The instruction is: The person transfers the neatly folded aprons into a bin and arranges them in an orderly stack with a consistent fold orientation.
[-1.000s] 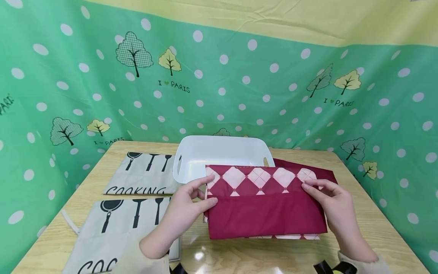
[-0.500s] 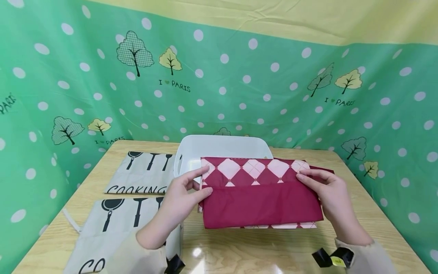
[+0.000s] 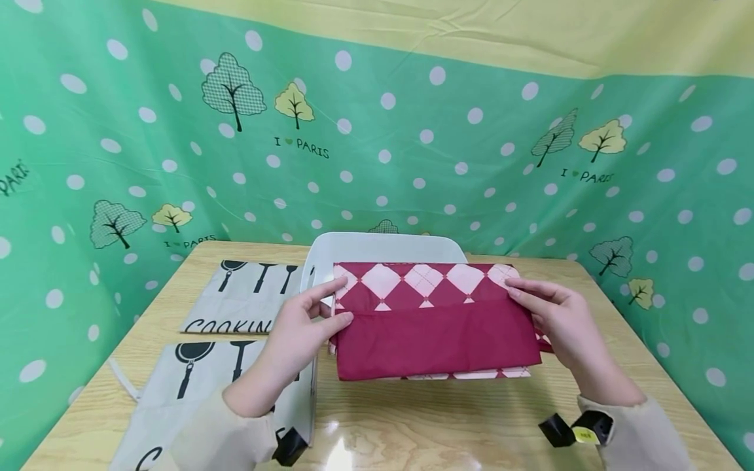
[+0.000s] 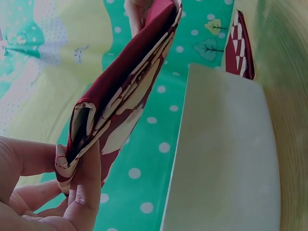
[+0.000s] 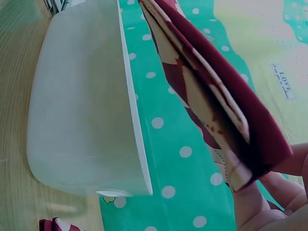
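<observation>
Both hands hold up a folded maroon cloth (image 3: 436, 340) with pink diamonds along its upper band. It is raised off the table, in front of a white plastic bin (image 3: 383, 245). At its left edge the left hand (image 3: 294, 337) pinches it between thumb and fingers. The right hand (image 3: 562, 327) pinches the upper right corner. Stacked fabric layers (image 4: 130, 82) show edge-on in the left wrist view, and the right wrist view shows the folded cloth (image 5: 207, 91) tilted beside the bin (image 5: 82, 96).
Two grey folded cloths printed with black utensils and "COOKING" lie on the left, one far (image 3: 235, 301) and one near (image 3: 194, 392), the near one with a white strap (image 3: 124, 379). A second maroon patterned cloth (image 4: 239, 45) lies past the bin. A green dotted curtain (image 3: 377, 131) backs the wooden table (image 3: 424, 425).
Both hands have lifted the maroon cloth upward and moved it a little left. It now covers more of the bin's front. The grey cloths have stayed put.
</observation>
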Demonstrator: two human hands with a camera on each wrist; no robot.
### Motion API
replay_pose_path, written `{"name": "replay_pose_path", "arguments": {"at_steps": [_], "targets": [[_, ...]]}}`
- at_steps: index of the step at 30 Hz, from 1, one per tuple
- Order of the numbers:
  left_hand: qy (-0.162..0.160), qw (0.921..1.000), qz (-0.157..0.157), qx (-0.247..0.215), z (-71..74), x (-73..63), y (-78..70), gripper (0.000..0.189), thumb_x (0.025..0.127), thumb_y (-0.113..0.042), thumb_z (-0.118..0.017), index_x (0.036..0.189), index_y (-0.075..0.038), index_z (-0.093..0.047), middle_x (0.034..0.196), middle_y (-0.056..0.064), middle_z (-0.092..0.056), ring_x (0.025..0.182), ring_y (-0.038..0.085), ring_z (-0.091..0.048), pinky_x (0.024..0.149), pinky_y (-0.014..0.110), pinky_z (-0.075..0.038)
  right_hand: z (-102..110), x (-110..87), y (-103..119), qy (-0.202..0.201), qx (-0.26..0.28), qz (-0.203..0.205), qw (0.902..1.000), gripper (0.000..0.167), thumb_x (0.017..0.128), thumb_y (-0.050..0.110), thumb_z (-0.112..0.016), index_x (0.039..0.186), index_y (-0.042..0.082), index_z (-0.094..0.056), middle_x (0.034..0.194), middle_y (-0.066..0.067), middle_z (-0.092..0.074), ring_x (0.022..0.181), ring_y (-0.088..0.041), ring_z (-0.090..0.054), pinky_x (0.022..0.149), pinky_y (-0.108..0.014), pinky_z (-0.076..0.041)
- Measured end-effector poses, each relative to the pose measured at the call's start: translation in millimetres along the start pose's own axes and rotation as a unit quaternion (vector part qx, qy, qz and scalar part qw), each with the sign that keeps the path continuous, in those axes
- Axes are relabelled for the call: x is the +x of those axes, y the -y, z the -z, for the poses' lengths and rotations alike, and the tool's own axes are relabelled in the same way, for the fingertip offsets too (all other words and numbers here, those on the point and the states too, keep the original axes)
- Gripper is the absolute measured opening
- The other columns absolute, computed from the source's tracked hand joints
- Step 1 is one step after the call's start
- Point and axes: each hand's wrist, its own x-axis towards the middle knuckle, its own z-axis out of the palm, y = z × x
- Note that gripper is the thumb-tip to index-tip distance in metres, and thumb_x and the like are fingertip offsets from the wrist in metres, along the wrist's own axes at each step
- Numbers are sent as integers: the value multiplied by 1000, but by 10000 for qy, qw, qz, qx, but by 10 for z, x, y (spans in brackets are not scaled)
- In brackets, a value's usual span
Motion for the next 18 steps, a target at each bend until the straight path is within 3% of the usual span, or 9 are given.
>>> {"name": "replay_pose_path", "arguments": {"at_steps": [6, 10, 15, 18], "targets": [[8, 10000, -85, 30, 63, 61, -20, 55, 88, -3, -69, 141, -15, -56, 76, 7, -55, 56, 16, -53, 53, 26, -52, 2, 62, 47, 328, 42, 319, 9989, 29, 95, 17, -66, 122, 25, -71, 112, 18, -64, 93, -4, -69, 76, -23, -60], [-31, 9999, -144, 61, 96, 105, -6, 54, 90, -4, -68, 141, -15, -56, 74, 6, -52, 51, 18, -51, 52, 27, -53, -30, 99, 76, 323, -181, 459, 9983, 39, 94, 14, -67, 133, 14, -63, 112, 20, -64, 97, 0, -67, 80, -19, -58], [-44, 9997, -198, 101, 128, 141, -7, 52, 91, -4, -67, 141, -13, -56, 73, 5, -53, 58, 15, -51, 51, 23, -49, -65, 135, 108, 318, -478, 492, 9971, 52, 94, 15, -68, 141, 2, -51, 112, 19, -62, 97, 1, -67, 81, -18, -57], [-28, 9997, -222, 64, 149, 170, -7, 51, 92, -4, -65, 141, -12, -55, 74, 6, -53, 61, 15, -49, 51, 23, -49, -82, 155, 132, 322, -490, 430, 9974, 58, 93, 16, -70, 143, -1, -48, 117, 12, -61, 93, -2, -69, 78, -22, -59]]}}
